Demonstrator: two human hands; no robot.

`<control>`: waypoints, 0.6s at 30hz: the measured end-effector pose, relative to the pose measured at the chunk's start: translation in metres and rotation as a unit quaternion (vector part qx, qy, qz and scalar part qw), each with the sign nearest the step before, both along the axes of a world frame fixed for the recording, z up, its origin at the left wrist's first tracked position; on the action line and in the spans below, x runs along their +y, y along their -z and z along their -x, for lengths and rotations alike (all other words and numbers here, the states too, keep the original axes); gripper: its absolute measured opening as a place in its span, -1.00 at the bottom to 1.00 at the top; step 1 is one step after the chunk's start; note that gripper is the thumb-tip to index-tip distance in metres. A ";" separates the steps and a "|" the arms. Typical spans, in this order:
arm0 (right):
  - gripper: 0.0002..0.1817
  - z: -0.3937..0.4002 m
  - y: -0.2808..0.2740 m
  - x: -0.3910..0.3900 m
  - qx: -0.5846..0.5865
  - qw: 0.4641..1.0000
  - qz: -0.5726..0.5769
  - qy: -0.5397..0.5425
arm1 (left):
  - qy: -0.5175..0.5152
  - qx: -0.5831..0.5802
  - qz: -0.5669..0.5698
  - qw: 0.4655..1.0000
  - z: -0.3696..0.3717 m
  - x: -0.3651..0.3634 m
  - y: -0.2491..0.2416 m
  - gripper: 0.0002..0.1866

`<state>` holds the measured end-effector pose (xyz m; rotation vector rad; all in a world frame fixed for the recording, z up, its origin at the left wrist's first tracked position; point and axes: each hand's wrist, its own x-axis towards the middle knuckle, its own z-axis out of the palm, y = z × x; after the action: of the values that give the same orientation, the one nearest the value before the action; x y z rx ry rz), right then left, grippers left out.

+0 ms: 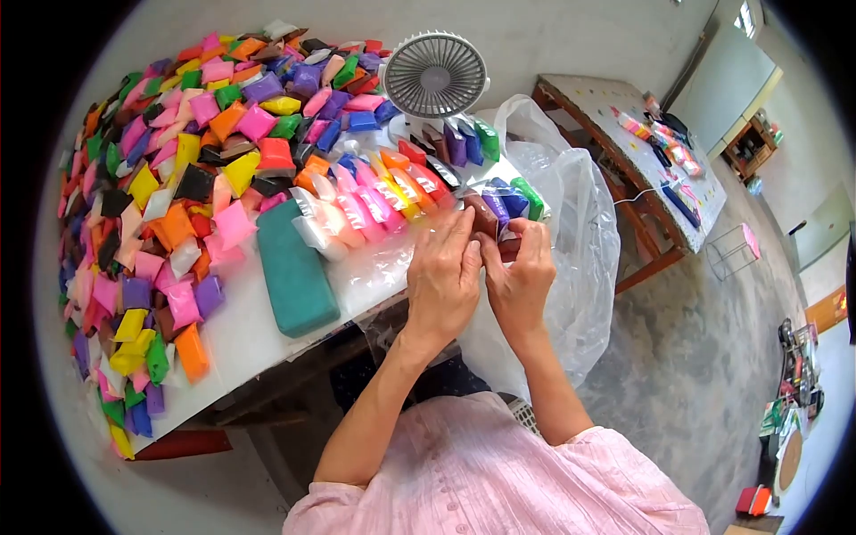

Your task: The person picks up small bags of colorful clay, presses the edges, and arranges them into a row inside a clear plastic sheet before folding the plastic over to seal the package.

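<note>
A brown packet [482, 216] lies at the right part of a row of small coloured packets at the table's front edge. My left hand [443, 276] has its fingers together over the packet's left side, with the thumb close to its lower edge. Fingers and thumb of my right hand [520, 276] pinch its lower right part, partly hiding it. Just beyond are a blue-purple packet [505, 198] and a green packet [529, 198]. To the left the row continues with a red packet [432, 185], yellow, pink and pale ones in clear film.
A large heap of coloured packets [192, 152] covers the table's left side. A teal block [295, 267] sits near the front edge. A round fan [435, 76] stands at the back. Clear plastic bag [575, 259] hangs at the right, before a second table [615, 125].
</note>
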<state>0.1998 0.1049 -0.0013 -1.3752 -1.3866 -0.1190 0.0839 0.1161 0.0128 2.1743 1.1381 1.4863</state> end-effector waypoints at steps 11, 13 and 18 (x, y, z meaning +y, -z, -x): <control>-0.66 -0.014 -0.024 -0.018 -0.045 0.999 0.003 -0.014 | 0.010 0.036 -0.007 0.999 0.003 0.000 0.003 -0.60; -0.70 -0.012 -0.050 -0.025 -0.070 0.997 -0.023 0.008 | 0.005 0.043 -0.025 0.999 0.003 0.000 0.007 -0.60; -0.64 -0.007 -0.091 0.020 -0.115 0.991 -0.013 -0.060 | 0.002 0.041 -0.054 0.998 0.002 0.001 0.010 -0.60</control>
<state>0.2065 0.1245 0.0892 -1.2826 -1.6502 -0.2218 0.0817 0.1171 0.0025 2.3278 1.1019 1.5025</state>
